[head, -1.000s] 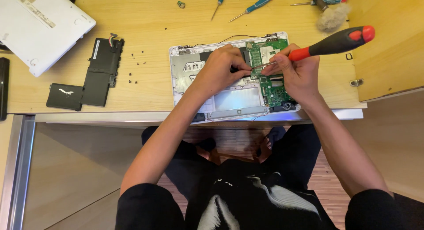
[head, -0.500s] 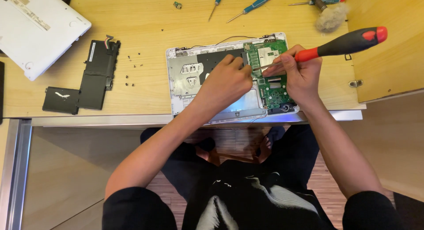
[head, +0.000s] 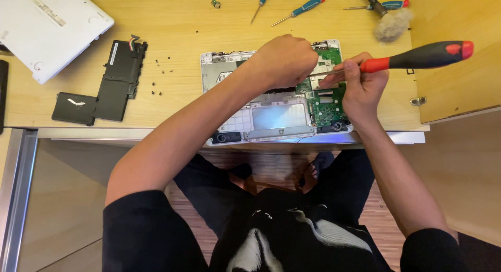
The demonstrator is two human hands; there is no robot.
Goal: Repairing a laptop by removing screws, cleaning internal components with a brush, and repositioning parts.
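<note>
An opened white laptop chassis (head: 271,118) lies at the table's front edge, its green circuit board (head: 327,105) exposed on the right side. My left hand (head: 284,60) is curled into a fist over the upper middle of the chassis, pinching something small that I cannot make out. My right hand (head: 361,86) grips a red-and-black screwdriver (head: 417,55). Its metal tip points left toward the board's upper part, right beside my left fingers.
A black battery pack (head: 112,81) and several loose dark screws (head: 162,76) lie left of the chassis. The white laptop cover (head: 49,26) sits at the far left. Small teal screwdrivers (head: 302,8) and a dusting brush (head: 391,21) lie at the back. A wooden panel (head: 459,89) stands right.
My left hand moved up and right over the chassis, closing into a fist near the screwdriver tip. My right hand kept the screwdriver at the board, handle pointing right.
</note>
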